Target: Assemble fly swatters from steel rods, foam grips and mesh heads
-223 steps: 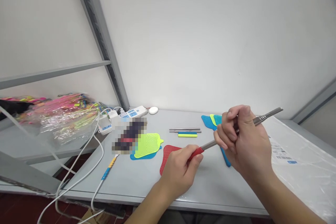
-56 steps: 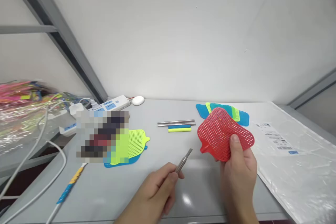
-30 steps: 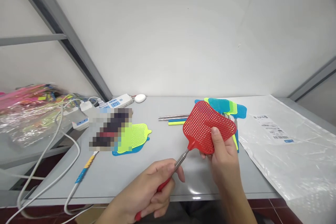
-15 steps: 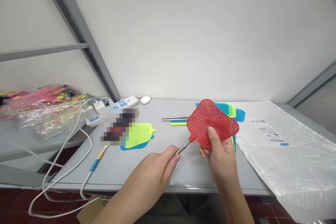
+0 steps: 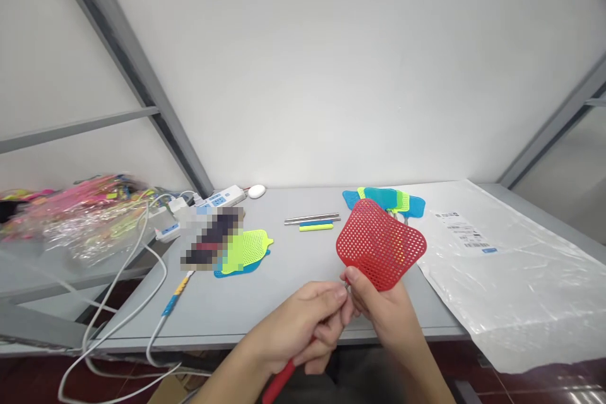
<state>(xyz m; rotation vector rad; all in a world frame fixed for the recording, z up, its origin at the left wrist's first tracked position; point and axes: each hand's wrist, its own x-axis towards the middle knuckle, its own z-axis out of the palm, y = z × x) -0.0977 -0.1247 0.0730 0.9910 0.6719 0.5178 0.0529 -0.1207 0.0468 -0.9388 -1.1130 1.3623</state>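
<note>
A red fly swatter (image 5: pixel 379 243) with a perforated head is held over the front of the table, head upward. My right hand (image 5: pixel 386 309) grips the base of the head, thumb on the neck. Just left of it, my left hand (image 5: pixel 315 322) is closed around the metal rod, and the red handle (image 5: pixel 279 382) sticks out below its palm. Most of the rod is hidden by my fingers. Behind the red head lie several blue and yellow-green swatter heads (image 5: pixel 414 205). Further left rest a yellow-green swatter head (image 5: pixel 249 249) and a blue one (image 5: pixel 241 271) beneath it.
Metal rods (image 5: pixel 312 217) and blue and yellow-green handles (image 5: pixel 316 226) lie mid-table. A pixelated item (image 5: pixel 213 240), a power strip (image 5: pixel 227 196), a white mouse-shaped object (image 5: pixel 256 191) and white cables (image 5: pixel 158 328) are left. Plastic packages (image 5: pixel 95 208) sit far left; a white plastic bag (image 5: pixel 502 290) covers the right.
My right hand has slid from the swatter's head down to its neck. My left hand has moved right and up against it, and the red handle now shows. The view has shifted slightly.
</note>
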